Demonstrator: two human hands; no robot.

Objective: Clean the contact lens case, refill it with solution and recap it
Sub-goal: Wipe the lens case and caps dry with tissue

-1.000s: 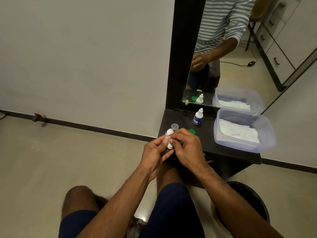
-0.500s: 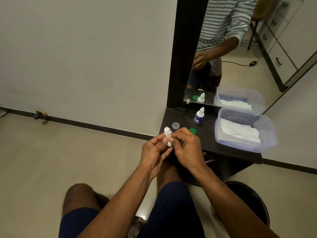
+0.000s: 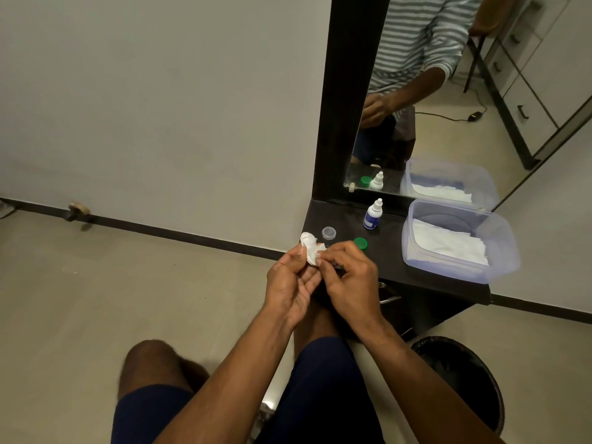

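White lens case (image 3: 308, 240) with tissue (image 3: 314, 255), green cap (image 3: 361, 243), clear cap (image 3: 328, 232), solution bottle (image 3: 373, 214) upright

Bench (image 3: 397, 267) below mirror (image 3: 426, 100). Bottle (image 3: 372, 215) at back, two caps (image 3: 328, 232) (image 3: 360, 243) in front-left, tub (image 3: 458, 240) right, bin (image 3: 461, 379) on floor below.

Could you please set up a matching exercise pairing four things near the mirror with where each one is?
Things:
1. tissue
2. green cap
3. bottle
4. clear cap

Places:
A. standing on the shelf, just in front of the mirror
B. held between both hands
C. lying on the shelf, between the clear cap and the tub
D. lying on the shelf, near its left edge, just beyond the hands

Pairs: 1-B, 2-C, 3-A, 4-D
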